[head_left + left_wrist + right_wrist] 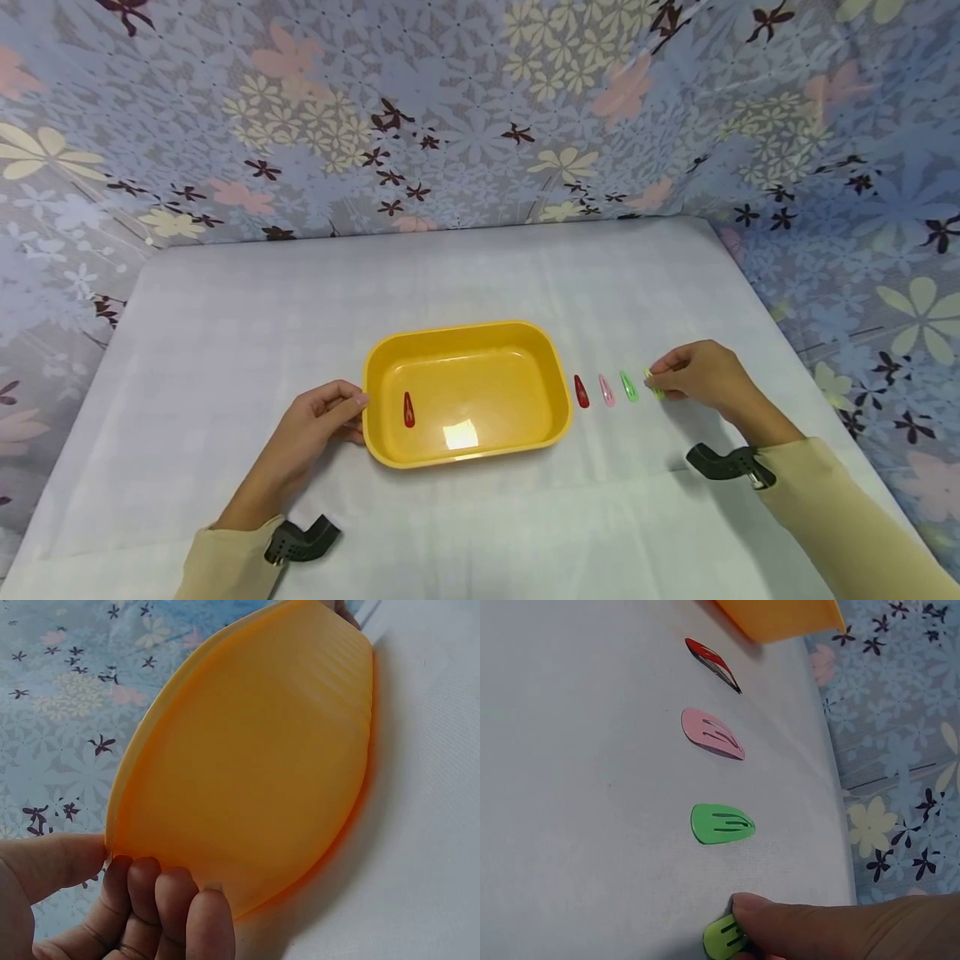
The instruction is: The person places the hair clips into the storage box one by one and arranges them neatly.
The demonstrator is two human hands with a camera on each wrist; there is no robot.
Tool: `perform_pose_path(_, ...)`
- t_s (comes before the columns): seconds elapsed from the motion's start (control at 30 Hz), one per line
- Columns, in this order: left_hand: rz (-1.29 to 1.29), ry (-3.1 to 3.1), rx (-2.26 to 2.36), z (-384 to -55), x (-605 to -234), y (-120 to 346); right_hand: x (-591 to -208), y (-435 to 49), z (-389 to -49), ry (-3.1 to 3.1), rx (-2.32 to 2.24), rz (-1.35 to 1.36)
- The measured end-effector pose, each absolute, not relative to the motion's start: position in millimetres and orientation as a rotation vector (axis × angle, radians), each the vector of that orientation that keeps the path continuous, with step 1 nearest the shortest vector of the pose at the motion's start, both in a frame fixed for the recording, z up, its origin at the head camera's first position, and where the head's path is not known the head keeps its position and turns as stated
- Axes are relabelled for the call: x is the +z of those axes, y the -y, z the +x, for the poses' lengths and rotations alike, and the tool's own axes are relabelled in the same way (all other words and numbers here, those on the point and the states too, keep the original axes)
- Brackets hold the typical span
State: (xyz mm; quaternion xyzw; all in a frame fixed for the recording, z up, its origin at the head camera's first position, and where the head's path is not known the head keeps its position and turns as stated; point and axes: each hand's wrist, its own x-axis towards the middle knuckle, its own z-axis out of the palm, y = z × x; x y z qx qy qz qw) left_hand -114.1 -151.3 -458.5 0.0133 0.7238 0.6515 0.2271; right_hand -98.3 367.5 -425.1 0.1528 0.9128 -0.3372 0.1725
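The left hand (322, 417) grips the left rim of a yellow plastic tray (468, 333), its thumb on the rim and fingers against the outer wall (247, 765). A red hair clip (408, 410) lies inside the tray, toward its left end. Between thumb and fingers, the right hand (701, 379) pinches a yellow-green hair clip (721, 939) at table level; the fingers partly cover it. Left of that hand, a green hair clip (628, 387), a pink hair clip (607, 390) and a second red hair clip (581, 391) lie in a row beside the tray.
A white cloth (480, 283) covers the table. Floral fabric (465, 125) hangs behind it and along both sides. Each wrist wears a black strap-like mount, one on the left (300, 542) and one on the right (727, 463).
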Motion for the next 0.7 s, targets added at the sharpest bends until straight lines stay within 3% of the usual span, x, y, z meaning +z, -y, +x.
perform_pose_path(0.7, 0.063, -1.989, 1.802, -113, -458, 153, -434, -378, -97, -2.405, -1.255, 0.516)
